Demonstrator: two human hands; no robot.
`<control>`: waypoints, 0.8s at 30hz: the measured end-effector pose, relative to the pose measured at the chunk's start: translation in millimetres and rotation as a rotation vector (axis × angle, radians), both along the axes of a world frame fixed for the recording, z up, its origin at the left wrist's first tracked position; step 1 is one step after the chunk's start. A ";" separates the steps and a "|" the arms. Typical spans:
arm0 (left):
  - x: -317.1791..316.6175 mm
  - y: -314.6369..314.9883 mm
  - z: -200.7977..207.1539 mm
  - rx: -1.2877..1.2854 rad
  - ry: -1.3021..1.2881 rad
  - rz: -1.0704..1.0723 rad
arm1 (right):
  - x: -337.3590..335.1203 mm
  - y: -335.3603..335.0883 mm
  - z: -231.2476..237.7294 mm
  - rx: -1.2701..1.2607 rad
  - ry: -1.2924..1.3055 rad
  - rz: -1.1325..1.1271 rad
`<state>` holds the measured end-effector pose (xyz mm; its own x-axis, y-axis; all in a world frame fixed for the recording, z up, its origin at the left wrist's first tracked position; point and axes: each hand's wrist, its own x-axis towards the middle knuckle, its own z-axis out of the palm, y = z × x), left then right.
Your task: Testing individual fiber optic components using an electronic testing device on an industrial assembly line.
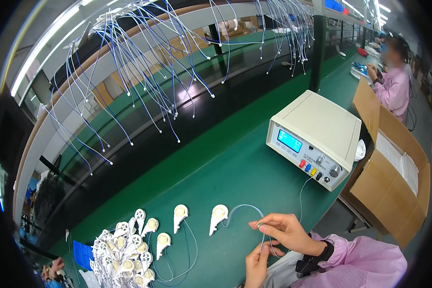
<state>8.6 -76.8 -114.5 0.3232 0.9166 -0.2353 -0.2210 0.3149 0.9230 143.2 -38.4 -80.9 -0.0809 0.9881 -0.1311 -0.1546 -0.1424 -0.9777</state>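
My right hand (pixel 288 233) is closed in a pinch on the end of a flat grey-blue cable (pixel 247 206). The cable arches across the green tabletop from a white plastic reel part (pixel 219 213) with a round cream hub and a tapered leg. Just below, my left hand (pixel 257 265) is closed, thumb against fingers, on a thin pale wire (pixel 272 244) that hangs between both hands. The fingers partly hide the cable end. A second reel part (pixel 180 211) and a third one (pixel 163 240) lie farther left, with thin wires trailing.
A beige bench tester (pixel 317 139) with a lit blue screen stands to the right, a thin lead (pixel 301 197) running from its sockets. A heap of reel parts (pixel 122 254) lies left. Blue and white wires (pixel 144 72) hang from the rack above. An open carton (pixel 393 177) and a co-worker (pixel 393 86) are at right.
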 end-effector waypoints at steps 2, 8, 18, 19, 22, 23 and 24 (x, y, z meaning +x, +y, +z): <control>-2.0 3.9 7.7 0.016 -0.027 0.055 | -0.8 1.3 -2.2 0.080 0.057 -0.099; -17.8 21.2 25.2 -0.159 -0.542 0.421 | 9.0 -1.5 0.2 0.197 0.082 -0.312; -12.4 18.8 57.0 -0.024 -0.322 0.700 | -30.0 -30.7 27.0 0.396 -0.320 0.233; -12.8 14.7 58.6 -0.013 -0.317 0.710 | -35.9 -31.9 29.8 0.486 -0.313 0.238; -8.2 11.7 55.0 -0.039 -0.277 0.771 | -41.6 -36.2 19.1 0.542 -0.322 0.248; -9.9 8.9 52.2 -0.026 -0.267 0.795 | -43.6 -37.1 16.1 0.576 -0.336 0.239; -12.8 6.3 49.2 0.023 -0.215 0.778 | -44.2 -35.9 16.1 0.587 -0.317 0.259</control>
